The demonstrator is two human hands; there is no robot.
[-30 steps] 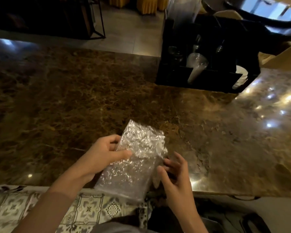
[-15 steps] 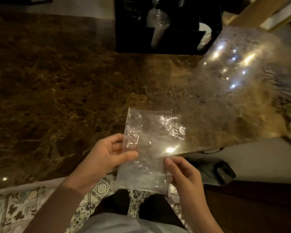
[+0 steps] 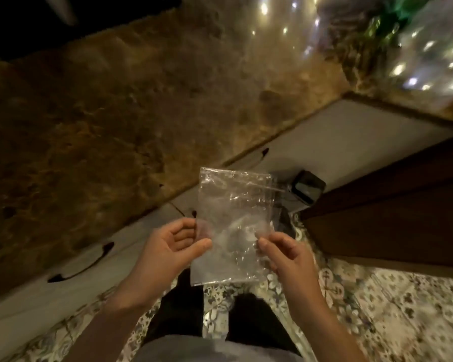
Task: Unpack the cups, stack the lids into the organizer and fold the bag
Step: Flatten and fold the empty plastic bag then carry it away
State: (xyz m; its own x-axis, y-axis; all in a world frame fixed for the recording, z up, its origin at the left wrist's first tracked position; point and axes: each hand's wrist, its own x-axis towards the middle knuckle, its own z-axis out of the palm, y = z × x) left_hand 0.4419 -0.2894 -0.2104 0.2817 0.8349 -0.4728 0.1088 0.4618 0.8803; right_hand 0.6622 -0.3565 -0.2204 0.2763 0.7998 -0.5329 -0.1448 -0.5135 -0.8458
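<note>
Pinching a clear bag [image 3: 233,226] between left hand [image 3: 173,246] and right hand [image 3: 285,252] — marble counter [image 3: 115,113] beyond the fingertips, patterned floor [image 3: 377,309] below.

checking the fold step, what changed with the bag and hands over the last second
The plastic bag came off the marble counter and now hangs in the air, flatter, over the tiled floor beside the counter edge. The view swung right, so the black organizer has left the picture. Unchanged: the left hand and right hand pinch the bag's side edges.

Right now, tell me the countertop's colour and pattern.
Mottled brown marble countertop with lighter tan veining, shown best in the head view.
</note>
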